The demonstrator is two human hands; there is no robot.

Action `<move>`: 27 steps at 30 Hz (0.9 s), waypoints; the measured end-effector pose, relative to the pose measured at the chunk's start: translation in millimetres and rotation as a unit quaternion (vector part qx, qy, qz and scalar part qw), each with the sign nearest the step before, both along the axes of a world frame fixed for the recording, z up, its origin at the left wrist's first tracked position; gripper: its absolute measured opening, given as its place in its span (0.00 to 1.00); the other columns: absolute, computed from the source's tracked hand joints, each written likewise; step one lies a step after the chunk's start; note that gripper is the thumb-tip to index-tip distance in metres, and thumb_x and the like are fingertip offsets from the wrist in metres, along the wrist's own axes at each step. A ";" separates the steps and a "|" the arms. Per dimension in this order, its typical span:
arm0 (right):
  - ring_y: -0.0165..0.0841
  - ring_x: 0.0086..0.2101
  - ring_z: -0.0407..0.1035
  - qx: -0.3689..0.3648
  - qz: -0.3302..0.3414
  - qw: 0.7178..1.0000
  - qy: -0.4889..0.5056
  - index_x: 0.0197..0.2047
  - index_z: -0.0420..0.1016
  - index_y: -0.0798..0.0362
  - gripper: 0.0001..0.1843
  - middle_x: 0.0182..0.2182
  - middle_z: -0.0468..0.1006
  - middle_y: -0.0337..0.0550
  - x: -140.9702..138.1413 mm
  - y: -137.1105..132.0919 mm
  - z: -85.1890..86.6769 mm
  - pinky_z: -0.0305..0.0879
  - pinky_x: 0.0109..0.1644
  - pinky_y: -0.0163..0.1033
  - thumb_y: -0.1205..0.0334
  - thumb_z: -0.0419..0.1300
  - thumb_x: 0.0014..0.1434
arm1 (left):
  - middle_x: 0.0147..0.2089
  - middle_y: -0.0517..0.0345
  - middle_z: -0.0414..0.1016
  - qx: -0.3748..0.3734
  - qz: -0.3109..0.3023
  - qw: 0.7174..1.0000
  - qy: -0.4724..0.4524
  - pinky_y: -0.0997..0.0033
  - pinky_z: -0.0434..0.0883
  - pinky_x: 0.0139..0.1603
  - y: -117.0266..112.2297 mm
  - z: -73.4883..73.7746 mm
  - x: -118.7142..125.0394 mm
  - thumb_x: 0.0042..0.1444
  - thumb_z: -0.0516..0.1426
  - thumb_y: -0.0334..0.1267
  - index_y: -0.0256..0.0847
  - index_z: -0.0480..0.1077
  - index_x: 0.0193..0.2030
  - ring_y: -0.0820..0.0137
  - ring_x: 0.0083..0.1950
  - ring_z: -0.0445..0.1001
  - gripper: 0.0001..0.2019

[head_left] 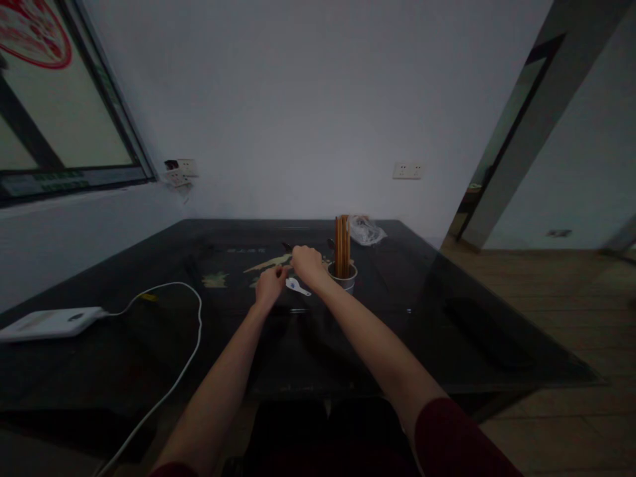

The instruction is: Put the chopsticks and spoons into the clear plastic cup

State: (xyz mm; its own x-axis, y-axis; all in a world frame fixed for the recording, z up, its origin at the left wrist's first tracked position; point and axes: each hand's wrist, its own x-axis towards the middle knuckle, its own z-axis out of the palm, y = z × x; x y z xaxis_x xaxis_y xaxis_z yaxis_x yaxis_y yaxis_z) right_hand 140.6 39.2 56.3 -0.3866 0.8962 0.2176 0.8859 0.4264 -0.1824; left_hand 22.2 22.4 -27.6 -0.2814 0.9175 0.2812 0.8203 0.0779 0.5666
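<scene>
Both my arms reach forward over a dark glass table. My left hand rests near the table's middle with its fingers curled and pinched together; what they hold is too small to make out. My right hand hovers just beyond it, fingers curled downward, close to the left hand's fingertips. A white spoon lies on the table between the hands and under my right wrist. Just right of my right hand stands a small pale cup holding several upright wooden chopsticks.
A crumpled clear plastic bag lies behind the cup. At the left edge sits a white flat device with a white cable trailing toward me. Wall sockets are on the wall behind. Wooden floor lies to the right.
</scene>
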 end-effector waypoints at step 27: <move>0.33 0.32 0.67 0.080 0.016 0.905 0.418 0.26 0.73 0.57 0.11 0.28 0.74 0.44 153.5 34.1 -41.5 0.63 0.39 0.37 0.57 0.61 0.48 | 0.42 0.53 0.73 0.139 -0.221 0.955 -0.141 0.69 0.69 0.45 -11.7 -16.6 76.9 0.59 0.51 0.40 0.38 0.67 0.46 0.70 0.42 0.72 0.12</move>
